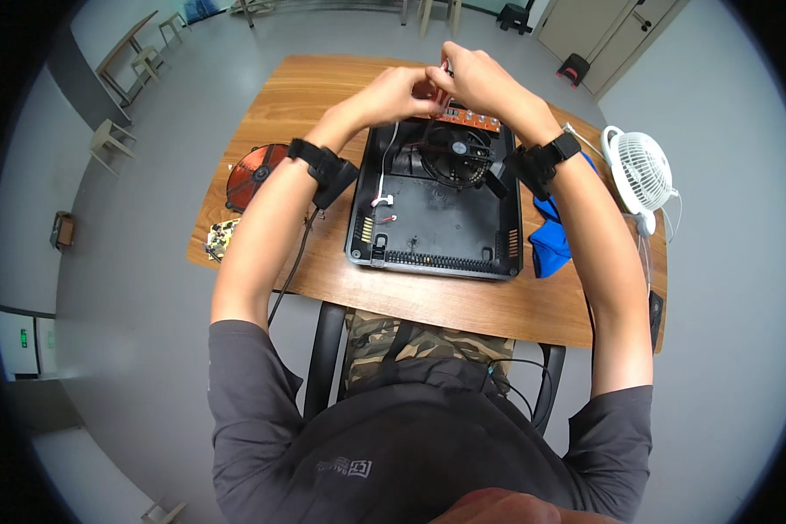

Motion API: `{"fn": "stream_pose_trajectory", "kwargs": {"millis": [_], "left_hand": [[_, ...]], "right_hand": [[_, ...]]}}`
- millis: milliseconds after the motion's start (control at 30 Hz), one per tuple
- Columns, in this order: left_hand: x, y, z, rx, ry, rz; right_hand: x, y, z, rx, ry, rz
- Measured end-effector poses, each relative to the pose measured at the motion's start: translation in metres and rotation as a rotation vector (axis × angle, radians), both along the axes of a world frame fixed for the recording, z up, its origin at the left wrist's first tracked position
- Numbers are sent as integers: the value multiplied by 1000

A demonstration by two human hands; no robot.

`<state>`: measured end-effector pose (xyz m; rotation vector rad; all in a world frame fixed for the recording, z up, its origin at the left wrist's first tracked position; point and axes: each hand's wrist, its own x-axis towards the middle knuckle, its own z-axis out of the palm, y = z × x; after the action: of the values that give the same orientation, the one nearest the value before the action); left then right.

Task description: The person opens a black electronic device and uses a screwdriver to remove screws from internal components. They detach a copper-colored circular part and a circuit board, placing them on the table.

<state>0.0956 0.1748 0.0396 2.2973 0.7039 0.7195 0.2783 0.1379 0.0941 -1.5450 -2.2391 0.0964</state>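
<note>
An opened black appliance housing (450,223), like an induction cooker base, lies on the table before me. Inside it, a round black cooling fan (458,150) sits toward the far side. Along its far edge runs an orange circuit board strip (473,119) with small buttons. Over this strip, my right hand (480,80) is closed around a slim reddish tool (440,93), possibly a screwdriver, mostly covered by fingers. My left hand (400,94) meets it from the left, fingers curled in beside the tool; what they pinch is hidden. White wires with a connector (382,201) lie loose in the housing.
A copper coil disc (251,177) and a yellowish circuit board (221,237) lie left of the housing. To its right are a blue cloth item (548,246) and a small white fan (642,170). A black cable (295,266) crosses the wooden table's (323,286) near left part.
</note>
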Motion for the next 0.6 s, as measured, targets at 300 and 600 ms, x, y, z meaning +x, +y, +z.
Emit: {"fn": "stream_pose_trajectory", "kwargs": {"millis": [300, 600], "left_hand": [[2, -11, 8, -55, -93, 21], [-12, -19, 12, 14, 16, 210]], "right_hand": [[6, 8, -6, 163, -46, 227], [-16, 8, -8, 189, 8, 282]]}}
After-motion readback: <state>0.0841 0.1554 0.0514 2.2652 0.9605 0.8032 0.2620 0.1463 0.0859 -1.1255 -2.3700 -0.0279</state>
